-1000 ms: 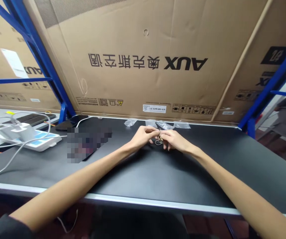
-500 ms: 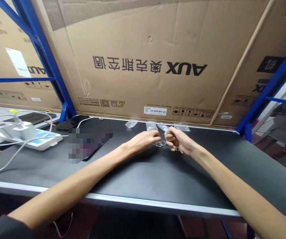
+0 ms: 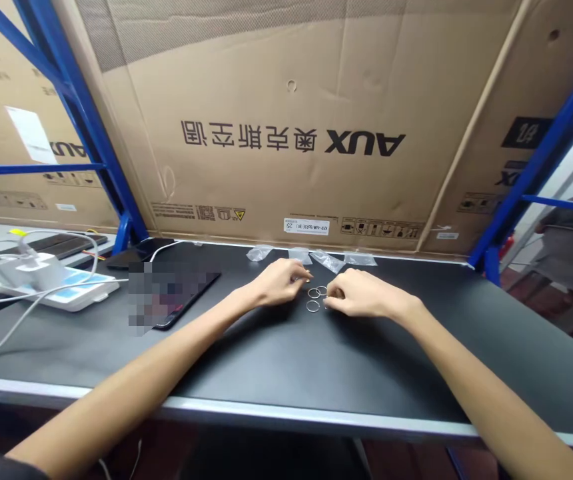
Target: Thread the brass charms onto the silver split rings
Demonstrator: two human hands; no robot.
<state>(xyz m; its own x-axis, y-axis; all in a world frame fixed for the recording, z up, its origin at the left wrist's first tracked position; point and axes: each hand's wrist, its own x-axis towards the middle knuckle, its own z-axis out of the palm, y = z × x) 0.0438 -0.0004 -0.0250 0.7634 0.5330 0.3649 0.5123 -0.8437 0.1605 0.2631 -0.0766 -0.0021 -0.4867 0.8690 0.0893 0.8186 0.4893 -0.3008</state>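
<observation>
My left hand (image 3: pixel 282 282) is low over the black tabletop, thumb and fingers pinched together. A tiny brass-coloured bit shows at its fingertips, too small to name. Just right of it lie thin metal rings: a front ring (image 3: pixel 312 306) apart from the others, and two behind, a middle ring (image 3: pixel 314 293) and a back ring (image 3: pixel 322 291), which seem to overlap. My right hand (image 3: pixel 361 293) is curled closed, knuckles up, its fingertips down at the right side of the rings. What lies inside its fingers is hidden.
Several clear plastic bags, one here (image 3: pixel 327 261), lie along the back edge of the tabletop (image 3: pixel 286 360). A dark tablet-like device (image 3: pixel 194 300), partly blurred out, and a white power strip (image 3: pixel 79 293) with cables are at left. Behind stands a large cardboard box (image 3: pixel 276 180) between blue posts.
My right hand has turned palm down and lowered to the rings; the brass-coloured pieces it held are hidden from view. A separate front ring now shows. My left hand shifted slightly left.
</observation>
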